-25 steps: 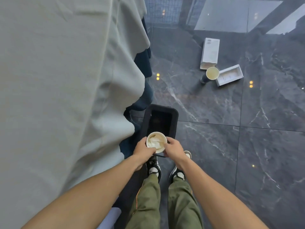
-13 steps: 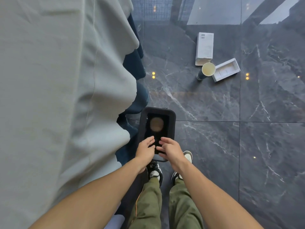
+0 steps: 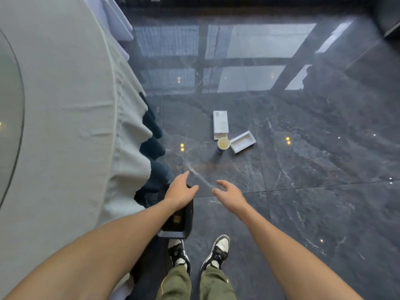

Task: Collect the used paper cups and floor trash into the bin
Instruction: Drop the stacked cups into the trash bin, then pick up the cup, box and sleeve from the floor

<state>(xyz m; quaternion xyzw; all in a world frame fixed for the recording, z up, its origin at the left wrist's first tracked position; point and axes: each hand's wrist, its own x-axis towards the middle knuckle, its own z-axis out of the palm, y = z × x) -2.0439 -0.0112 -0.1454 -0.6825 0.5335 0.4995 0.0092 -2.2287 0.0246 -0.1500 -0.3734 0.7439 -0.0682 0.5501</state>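
Standing over the bin point(image 3: 175, 221), a black rectangular one on the floor point(image 3: 313, 191) just beside the cloth-covered desk point(image 3: 65, 126); something pale shows at its bottom, too dim to name. Left hand point(image 3: 179, 194) hovers over the bin's far rim, fingers loosely spread, grasping nothing. Right hand point(image 3: 230, 194) is out over bare floor at about 1 o'clock from the bin, fingers slack and apart, also empty. Remaining trash lies well ahead, near 12 o'clock: a paper cup point(image 3: 223, 144) standing upright, mouth open, with a white box point(image 3: 220, 124) just behind it and an open white tray point(image 3: 242, 141) close at its right. Judgement: cup should be light and thin-walled, easily crushed, maybe holding dregs, so take it around the middle and keep it upright. Box and tray look like stiff light cardboard; pinch by an edge. Glossy tile may let them slide.
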